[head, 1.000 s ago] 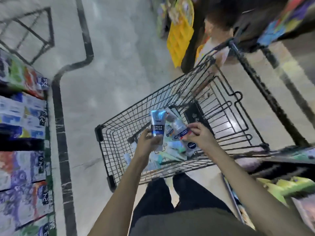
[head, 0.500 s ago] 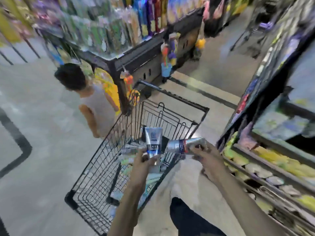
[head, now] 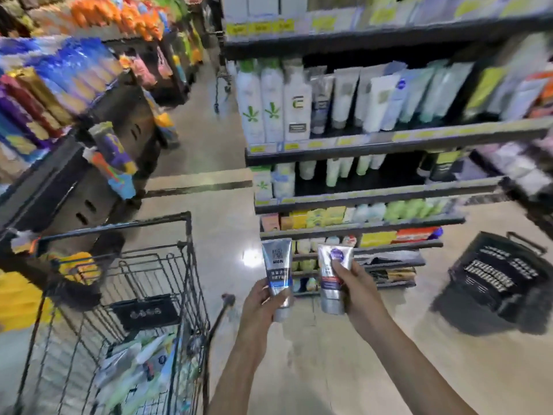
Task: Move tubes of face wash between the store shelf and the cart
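Note:
My left hand [head: 263, 301] grips a silver tube [head: 277, 265] with a blue band and the word MEN, held upright. My right hand [head: 356, 289] grips a second silver tube [head: 332, 274] with a purple round logo, also upright. Both tubes are held side by side in front of the lower store shelf [head: 359, 193]. The black wire cart [head: 167, 265] stands at the lower left, with several more tubes [head: 140, 366] lying in its basket. Upright face wash tubes [head: 374, 97] line the upper shelf on the right.
A black plastic shopping basket [head: 502, 274] sits on the floor at the right. A dark shelving unit [head: 89, 181] with coloured packets stands behind the cart on the left. An aisle of bare floor [head: 206, 139] runs between the two shelf units.
The view has swung from the cart round to the store shelf. Both hands lifted their tubes out of the cart and now hold them upright before the shelf.

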